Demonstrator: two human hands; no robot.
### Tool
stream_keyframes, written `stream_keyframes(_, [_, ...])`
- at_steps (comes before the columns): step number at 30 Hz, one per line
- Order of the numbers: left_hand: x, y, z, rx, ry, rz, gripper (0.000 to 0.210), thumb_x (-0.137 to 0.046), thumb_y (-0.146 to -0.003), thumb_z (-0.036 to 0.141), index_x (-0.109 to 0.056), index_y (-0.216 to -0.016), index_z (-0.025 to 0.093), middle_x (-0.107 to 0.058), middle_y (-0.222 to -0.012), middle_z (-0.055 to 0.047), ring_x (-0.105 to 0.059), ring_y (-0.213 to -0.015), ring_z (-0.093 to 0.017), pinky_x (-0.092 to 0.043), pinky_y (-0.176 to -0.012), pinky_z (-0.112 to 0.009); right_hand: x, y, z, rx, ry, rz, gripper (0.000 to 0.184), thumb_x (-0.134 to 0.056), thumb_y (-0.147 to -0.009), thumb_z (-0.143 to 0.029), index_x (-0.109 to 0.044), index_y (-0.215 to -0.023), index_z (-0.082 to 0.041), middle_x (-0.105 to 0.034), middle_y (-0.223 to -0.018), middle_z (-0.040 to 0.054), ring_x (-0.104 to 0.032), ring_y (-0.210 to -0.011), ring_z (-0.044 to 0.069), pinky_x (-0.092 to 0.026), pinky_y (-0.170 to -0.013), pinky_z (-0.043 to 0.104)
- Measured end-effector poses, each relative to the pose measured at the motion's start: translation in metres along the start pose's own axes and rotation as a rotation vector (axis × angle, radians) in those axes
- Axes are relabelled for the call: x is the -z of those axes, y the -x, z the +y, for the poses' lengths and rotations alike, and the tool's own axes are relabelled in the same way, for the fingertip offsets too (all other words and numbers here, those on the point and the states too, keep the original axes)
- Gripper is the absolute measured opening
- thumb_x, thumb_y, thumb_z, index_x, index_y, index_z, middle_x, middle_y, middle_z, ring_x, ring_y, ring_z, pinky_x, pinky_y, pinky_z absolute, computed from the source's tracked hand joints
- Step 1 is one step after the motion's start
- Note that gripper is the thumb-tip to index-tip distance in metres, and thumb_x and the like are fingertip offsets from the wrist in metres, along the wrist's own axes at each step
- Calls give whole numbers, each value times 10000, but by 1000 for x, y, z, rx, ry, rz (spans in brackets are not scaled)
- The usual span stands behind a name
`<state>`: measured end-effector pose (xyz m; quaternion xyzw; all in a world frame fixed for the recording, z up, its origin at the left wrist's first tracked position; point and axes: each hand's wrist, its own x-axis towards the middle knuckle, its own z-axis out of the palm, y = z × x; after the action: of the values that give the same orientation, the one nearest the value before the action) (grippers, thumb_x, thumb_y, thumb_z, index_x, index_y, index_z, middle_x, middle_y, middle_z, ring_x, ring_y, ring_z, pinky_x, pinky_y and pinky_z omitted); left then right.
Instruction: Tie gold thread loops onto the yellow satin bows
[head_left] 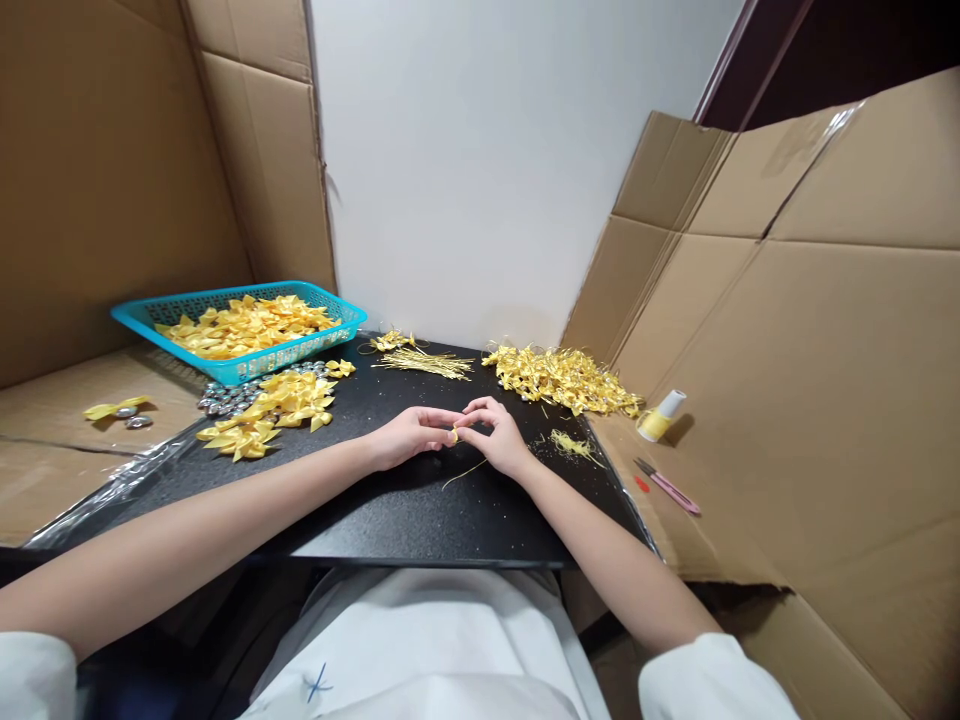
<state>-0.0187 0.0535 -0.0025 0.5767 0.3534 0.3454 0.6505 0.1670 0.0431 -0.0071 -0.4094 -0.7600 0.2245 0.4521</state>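
While a small yellow piece (454, 434) is pinched between the curled fingers of the left hand (412, 437) and the right hand (496, 437), their fingertips are held close together above the middle of the black surface (360, 518). A thin yellow strand (463, 473) is seen trailing nearward. Both bare forearms (240, 515) are stretched forward, angled inward from near left and near right.

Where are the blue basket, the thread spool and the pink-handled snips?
Blue basket (231, 373): head view, on its near corner wall.
Thread spool (655, 426): head view, on its yellow winding.
Pink-handled snips (673, 491): head view, on the handle.
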Motion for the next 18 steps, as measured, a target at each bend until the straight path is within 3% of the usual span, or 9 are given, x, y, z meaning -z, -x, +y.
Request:
stream_keyframes(5, [-1, 0, 1, -50, -124, -10, 416, -759, -586, 225, -730, -996, 163, -688, -728, -7, -524, -623, -101, -393, -596, -229, -2, 0, -6, 39, -29, 40, 57, -668, -763, -238, -667, -717, -206, -591, -925, 30, -518, -921, 187, -405, -878, 361])
stream_keyframes(9, [1, -2, 3, -22, -252, 14, 481, -751, -582, 217, -709, -1053, 126, -677, -645, 0, -523, -589, -103, -396, -582, -226, 11, -9, -12, -49, -386, 201, 221, -630, -791, -420, -615, -787, -199, -639, -912, 38, -569, -886, 171, -454, -769, 298])
stream_keyframes(13, [6, -4, 5, -22, -333, 46, 482, -739, -593, 238, -707, -1058, 116, -671, -632, 0, -519, -562, -107, -401, -567, -234, 52, -18, -21, -100, -741, 380, 314, -704, -729, -467, -557, -827, -207, -678, -822, 7, -562, -683, 101, -457, -618, 218])
stream_keyframes(18, [15, -9, 0, -62, -425, 57, 514, -737, -596, 278, -702, -1078, 103, -687, -663, -23, -536, -564, -120, -408, -565, -241, 108, -19, -26, 17, -881, 566, 356, -796, -649, -399, -524, -788, -216, -573, -644, -72, -477, -514, 40, -408, -471, 142])
